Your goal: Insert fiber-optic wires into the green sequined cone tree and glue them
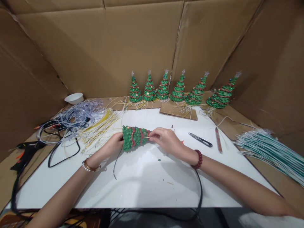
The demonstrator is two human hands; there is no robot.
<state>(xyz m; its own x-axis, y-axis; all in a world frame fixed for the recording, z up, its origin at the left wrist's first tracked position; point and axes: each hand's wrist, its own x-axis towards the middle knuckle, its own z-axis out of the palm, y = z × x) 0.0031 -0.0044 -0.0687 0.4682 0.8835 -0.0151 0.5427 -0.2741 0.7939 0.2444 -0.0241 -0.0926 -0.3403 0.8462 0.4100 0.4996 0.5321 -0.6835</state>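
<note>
A small green Christmas tree ornament (134, 137), made of twisted tinsel-like wire with red garland, lies on its side above the white board (142, 186). My left hand (111, 145) is shut on its wide base end. My right hand (163, 140) grips the narrow end, fingertips pinching near the tip, where a thin pale strand shows. A black cable (116, 163) runs down from under the tree. Part of the tree's surface is hidden by my fingers.
Several finished green trees (178, 90) stand in a row at the back, against cardboard walls. Snips (200, 139) lie right of my hands. Bundles of green-white wire (270, 155) and yellow wire (98, 126) spread out to the sides. A glue gun (27, 152) and white bowl (74, 98) sit left.
</note>
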